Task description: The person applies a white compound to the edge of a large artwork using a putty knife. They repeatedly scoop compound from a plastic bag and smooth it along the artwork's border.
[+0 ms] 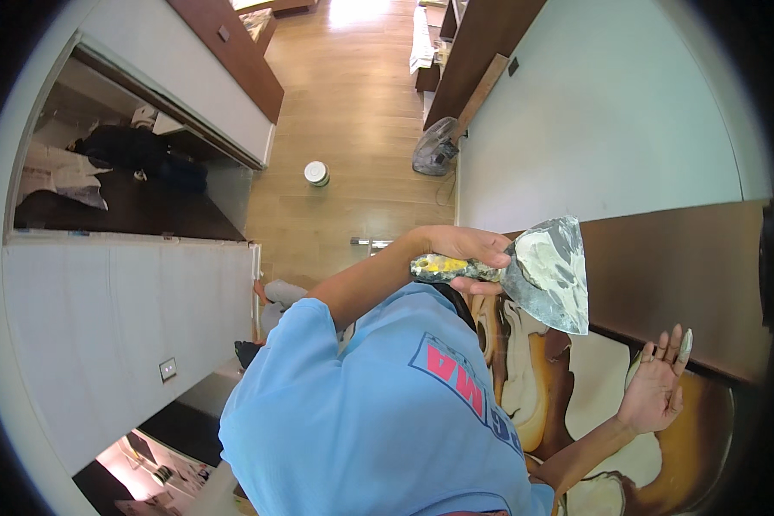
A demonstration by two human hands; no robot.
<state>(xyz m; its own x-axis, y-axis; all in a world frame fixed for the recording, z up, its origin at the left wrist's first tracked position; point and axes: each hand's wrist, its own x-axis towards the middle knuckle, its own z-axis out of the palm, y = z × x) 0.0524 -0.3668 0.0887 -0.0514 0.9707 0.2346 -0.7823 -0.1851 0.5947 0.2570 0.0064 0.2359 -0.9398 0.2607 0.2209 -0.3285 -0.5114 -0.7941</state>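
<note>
My left hand (477, 255) is wrapped round the yellow-and-black handle (443, 267) of a putty knife. The wide metal blade (552, 273) points to the right and carries a thick smear of white putty (549, 258). Lower right, my right hand (656, 389) is raised with its fingers apart, and nothing lies in the palm. White putty coats one fingertip (685, 346). Beneath that hand is a glossy surface (533, 387) with brown, amber and cream swirls. A brown panel (671, 279) runs beside it.
A white-lidded tub (316, 174) stands on the wood floor (353, 112). A fan (436, 148) sits against the pale wall (593, 129). At left, a grey-sleeved arm (282, 293) of another person shows by a white partition (120, 301). Dark fabric (142, 150) lies in the wall opening.
</note>
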